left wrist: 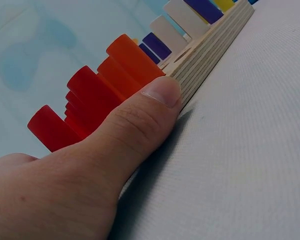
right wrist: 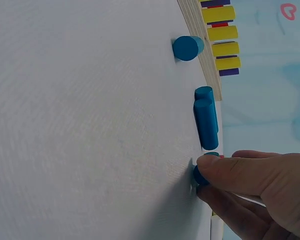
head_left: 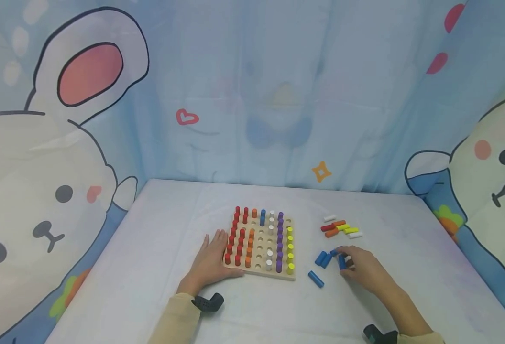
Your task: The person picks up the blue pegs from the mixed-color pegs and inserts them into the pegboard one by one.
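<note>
A wooden peg board holds rows of red, orange, blue, white, purple and yellow pegs, with some holes bare. My left hand rests at its front left corner; the thumb lies straight along the front edge, and the fingers lie along the left side. To the right of the board, my right hand pinches a blue peg between thumb and fingers, low at the cloth. Several other blue pegs lie close by, with one blue peg nearer the front. The fingers partly hide the pinched peg in the right wrist view.
Behind the blue pegs lies a loose group of white, red, orange and yellow pegs, including a red peg and a white peg. A white cloth covers the table. A printed curtain hangs behind it.
</note>
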A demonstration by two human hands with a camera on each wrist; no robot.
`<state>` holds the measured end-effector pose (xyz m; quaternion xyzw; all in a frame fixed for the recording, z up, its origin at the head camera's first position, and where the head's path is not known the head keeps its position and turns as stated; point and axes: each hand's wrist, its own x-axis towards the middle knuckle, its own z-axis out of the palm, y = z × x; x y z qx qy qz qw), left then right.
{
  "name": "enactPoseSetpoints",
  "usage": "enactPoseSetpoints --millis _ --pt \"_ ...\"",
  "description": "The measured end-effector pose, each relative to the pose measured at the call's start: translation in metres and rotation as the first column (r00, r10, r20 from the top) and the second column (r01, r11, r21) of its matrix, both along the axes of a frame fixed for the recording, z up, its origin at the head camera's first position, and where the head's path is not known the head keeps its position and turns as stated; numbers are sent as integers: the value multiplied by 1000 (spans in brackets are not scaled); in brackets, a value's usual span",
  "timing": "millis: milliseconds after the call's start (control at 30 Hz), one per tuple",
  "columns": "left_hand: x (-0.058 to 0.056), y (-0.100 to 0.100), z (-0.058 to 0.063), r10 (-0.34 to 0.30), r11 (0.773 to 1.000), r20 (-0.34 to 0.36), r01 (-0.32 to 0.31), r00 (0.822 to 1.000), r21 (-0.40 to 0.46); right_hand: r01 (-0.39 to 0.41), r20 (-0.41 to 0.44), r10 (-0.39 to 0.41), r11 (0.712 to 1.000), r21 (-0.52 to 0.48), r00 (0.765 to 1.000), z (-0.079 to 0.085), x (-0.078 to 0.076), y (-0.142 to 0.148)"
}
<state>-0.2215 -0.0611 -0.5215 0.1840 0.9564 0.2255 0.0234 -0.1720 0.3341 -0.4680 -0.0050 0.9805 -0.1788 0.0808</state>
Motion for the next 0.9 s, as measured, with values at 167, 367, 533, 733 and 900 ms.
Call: enactPoseSetpoints --millis 167,367,533,733,900 --pt "1 0 1 2 1000 3 -2 1000 -3 -21 -36 22 999 29 999 -3 -1 0" --pt "0 0 1 1 1000 12 -1 1000 -5 -24 -57 25 999 21 998 -4 -1 -1" --pt "0 0 0 -5 1000 8 5 1000 -2 -19 -56 19 1000 14 998 -3 -3 -4" --pt "0 0 1 -6 1000 -3 6 1000 8 -20 -47 20 1000 0 999 0 -5 -7" --pt "1 0 2 -2 1000 -3 2 1000 6 -26 -61 25 999 -18 998 5 -8 -9"
